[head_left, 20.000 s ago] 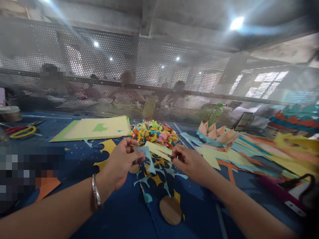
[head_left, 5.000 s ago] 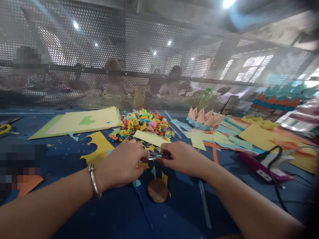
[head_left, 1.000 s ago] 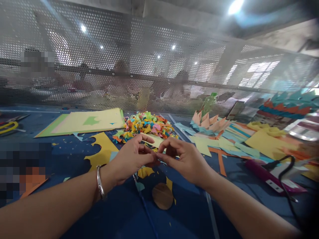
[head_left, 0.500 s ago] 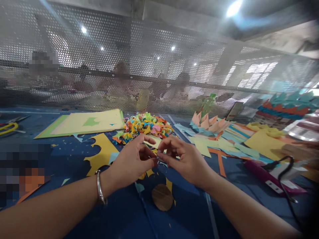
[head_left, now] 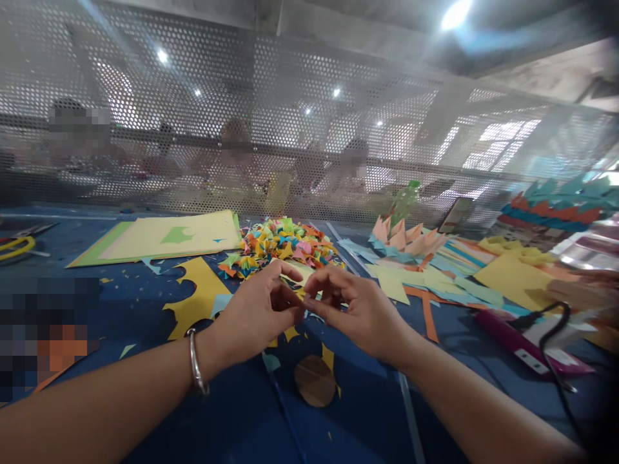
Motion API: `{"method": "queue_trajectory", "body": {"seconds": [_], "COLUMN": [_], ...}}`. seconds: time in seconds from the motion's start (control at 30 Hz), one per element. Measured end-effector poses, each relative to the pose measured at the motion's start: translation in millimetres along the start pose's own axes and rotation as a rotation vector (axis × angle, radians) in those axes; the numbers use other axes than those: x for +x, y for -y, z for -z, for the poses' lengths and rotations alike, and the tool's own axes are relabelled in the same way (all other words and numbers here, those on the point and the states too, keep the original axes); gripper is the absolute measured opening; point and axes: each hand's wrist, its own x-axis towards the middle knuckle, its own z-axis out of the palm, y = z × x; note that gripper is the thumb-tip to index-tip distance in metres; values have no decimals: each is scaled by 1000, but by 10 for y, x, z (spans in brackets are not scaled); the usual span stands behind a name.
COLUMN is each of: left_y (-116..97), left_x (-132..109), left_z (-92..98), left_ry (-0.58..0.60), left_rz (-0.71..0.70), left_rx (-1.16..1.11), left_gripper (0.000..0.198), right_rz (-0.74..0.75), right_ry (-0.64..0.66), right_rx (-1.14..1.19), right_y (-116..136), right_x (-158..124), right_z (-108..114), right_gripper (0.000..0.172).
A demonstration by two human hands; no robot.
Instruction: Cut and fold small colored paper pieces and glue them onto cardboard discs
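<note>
Over the middle of the blue table (head_left: 232, 412), my left hand (head_left: 264, 303) and my right hand (head_left: 355, 309) meet fingertip to fingertip. Each is closed in a pinch; whatever sits between the fingers is too small or hidden to make out. Just beyond them lies a heap of small coloured paper pieces (head_left: 285, 240). A yellow sheet with scalloped cut-outs (head_left: 206, 293) rests left of my left hand. Below my hands are a round brown disc (head_left: 315, 381) and a thin blue stick (head_left: 285, 406) with a pale blue paper scrap (head_left: 271, 362) at its tip.
A stack of paper sheets (head_left: 140, 241) lies at the back left, with yellow-handled scissors (head_left: 19, 248) farther left. Folded peach paper points (head_left: 406, 238), coloured strips (head_left: 435, 283) and a purple power strip (head_left: 527, 345) with a black cable are on the right. A perforated screen (head_left: 300, 129) stands behind.
</note>
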Motion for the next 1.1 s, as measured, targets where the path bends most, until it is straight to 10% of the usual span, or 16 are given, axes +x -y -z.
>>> {"method": "queue_trajectory", "body": {"seconds": [0.73, 0.93, 1.1], "left_y": [-48, 8, 61], "left_x": [11, 92, 158], "left_z": [4, 148, 263], "left_ry": [-5, -201, -396], "left_rz": [39, 99, 132], "left_rx": [-18, -118, -268], "left_gripper": [30, 30, 32], "right_rz": [-53, -82, -148], "right_ry": [-5, -119, 93], "right_rx": [60, -102, -370], "right_y": [2, -97, -236], "right_x": [-5, 19, 49], "right_z": [14, 97, 180], "right_gripper": [7, 7, 7]}}
